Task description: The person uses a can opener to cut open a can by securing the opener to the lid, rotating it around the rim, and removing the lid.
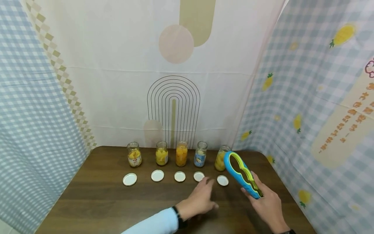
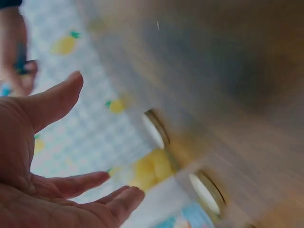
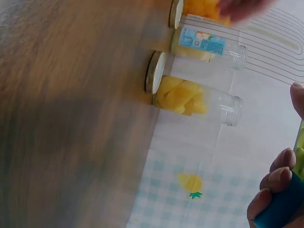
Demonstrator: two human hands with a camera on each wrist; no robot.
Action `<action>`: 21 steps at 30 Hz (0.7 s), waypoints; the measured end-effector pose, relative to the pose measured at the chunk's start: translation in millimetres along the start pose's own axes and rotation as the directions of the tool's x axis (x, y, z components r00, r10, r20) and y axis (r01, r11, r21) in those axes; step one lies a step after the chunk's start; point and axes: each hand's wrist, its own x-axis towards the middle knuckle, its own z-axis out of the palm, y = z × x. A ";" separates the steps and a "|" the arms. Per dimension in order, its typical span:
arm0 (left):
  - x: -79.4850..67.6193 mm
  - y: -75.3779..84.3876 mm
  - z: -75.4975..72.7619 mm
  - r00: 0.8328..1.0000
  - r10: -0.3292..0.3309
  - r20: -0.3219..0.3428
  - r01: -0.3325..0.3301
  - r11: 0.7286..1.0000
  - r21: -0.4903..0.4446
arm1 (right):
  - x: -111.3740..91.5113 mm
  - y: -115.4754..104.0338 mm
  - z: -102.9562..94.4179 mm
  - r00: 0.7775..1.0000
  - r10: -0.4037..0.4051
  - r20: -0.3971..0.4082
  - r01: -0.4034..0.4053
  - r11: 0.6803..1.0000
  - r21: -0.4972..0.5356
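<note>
My right hand (image 1: 268, 203) grips a blue and green jar opener (image 1: 238, 177) by its lower end, tilted above the right side of the table. Its looped head overlaps the rightmost jar of yellow fruit (image 1: 220, 162) in the head view. My left hand (image 1: 201, 198) is over the table with nothing in it, its thumb and fingers spread apart in the left wrist view. Its fingertips are nearest to a lid (image 1: 199, 175) in front of the blue-labelled jar (image 1: 200, 159). Another lid (image 1: 222, 180) lies just right of that hand.
Also in the row of uncapped jars are one of orange fruit (image 1: 181, 156), one of yellow chunks (image 1: 161, 156) and a labelled one (image 1: 134, 157) at far left. Lids (image 1: 157, 175) lie pale side up before them. Patterned cloth (image 1: 122, 97) hangs behind the dark wooden table (image 1: 96, 198).
</note>
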 end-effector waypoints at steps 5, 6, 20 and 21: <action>-69.4 -35.9 -28.2 0.992 0.011 -0.125 -0.018 0.998 -0.061 | -2.9 1.4 -2.1 0.998 0.053 0.039 -0.053 0.999 -0.012; -81.7 -43.3 -32.3 0.986 0.006 -0.168 -0.018 0.998 -0.068 | -3.6 1.7 -2.2 0.997 0.061 0.046 -0.061 0.998 -0.015; -138.6 -98.6 -61.2 0.890 -0.209 -0.405 0.145 0.972 -0.183 | -4.4 1.4 1.1 0.972 0.161 0.170 -0.166 0.986 0.011; -139.0 -99.5 -61.3 0.889 -0.222 -0.401 0.156 0.969 -0.192 | -3.6 1.9 0.5 0.965 0.179 0.194 -0.184 0.983 0.009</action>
